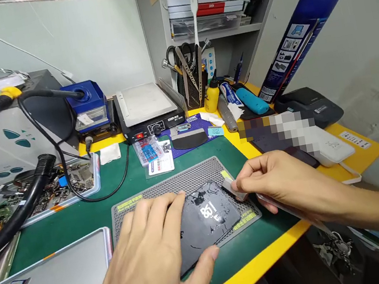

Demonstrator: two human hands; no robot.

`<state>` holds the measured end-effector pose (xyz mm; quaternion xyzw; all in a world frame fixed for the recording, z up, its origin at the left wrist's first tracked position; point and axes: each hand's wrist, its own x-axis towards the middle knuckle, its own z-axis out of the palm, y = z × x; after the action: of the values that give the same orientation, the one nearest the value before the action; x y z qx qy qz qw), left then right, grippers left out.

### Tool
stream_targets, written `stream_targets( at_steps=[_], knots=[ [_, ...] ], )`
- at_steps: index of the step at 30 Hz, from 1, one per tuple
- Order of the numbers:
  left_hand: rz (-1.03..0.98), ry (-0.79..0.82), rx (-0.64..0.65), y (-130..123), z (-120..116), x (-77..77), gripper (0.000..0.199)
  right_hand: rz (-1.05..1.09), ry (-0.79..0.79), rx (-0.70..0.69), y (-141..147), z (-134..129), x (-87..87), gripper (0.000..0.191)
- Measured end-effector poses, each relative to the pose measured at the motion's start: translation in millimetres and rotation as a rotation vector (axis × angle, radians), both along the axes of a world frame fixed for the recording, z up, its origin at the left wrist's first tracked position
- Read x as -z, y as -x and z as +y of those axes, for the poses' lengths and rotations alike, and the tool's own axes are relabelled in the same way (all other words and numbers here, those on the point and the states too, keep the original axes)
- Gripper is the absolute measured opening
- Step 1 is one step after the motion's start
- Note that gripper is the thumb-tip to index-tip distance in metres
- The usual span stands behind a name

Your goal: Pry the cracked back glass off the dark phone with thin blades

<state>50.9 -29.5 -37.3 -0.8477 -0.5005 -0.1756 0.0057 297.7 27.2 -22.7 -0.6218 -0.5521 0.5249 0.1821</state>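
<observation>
A dark, flat phone lies on the grey honeycomb mat. Its upturned face carries white lettering and patchy black residue. My left hand grips it, fingers across the left side and thumb along the near edge. At the phone's right end, my right hand pinches a flat grey scraper-like tool, its front end close to the phone's edge. Whether the tool touches the phone is hard to make out. A thin strip, perhaps its handle, runs back beneath the right wrist.
Boards and small parts fill a tray at left; a grey tray lies nearer. Behind stand a heating plate, a tool holder and a yellow bottle. A white power bank lies right. A black hose crosses the left side.
</observation>
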Motion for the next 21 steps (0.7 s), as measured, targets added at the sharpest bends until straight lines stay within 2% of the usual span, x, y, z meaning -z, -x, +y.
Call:
stream_targets(
  at_steps=[6,12,21],
  knots=[
    [-0.02,-0.005,0.031,-7.5,-1.6,1.3,0.048,-0.077,-0.059,0.001,9.2,-1.0,-3.9,0.014],
    [-0.04,-0.019,0.013,-5.5,-4.2,2.4,0.046,-0.075,-0.076,0.036,14.4,-5.1,-5.3,0.023],
    [-0.038,-0.021,-0.008,-8.0,-5.6,3.5,0.046,-0.074,-0.076,0.059,16.3,-9.3,-3.5,0.022]
  ],
)
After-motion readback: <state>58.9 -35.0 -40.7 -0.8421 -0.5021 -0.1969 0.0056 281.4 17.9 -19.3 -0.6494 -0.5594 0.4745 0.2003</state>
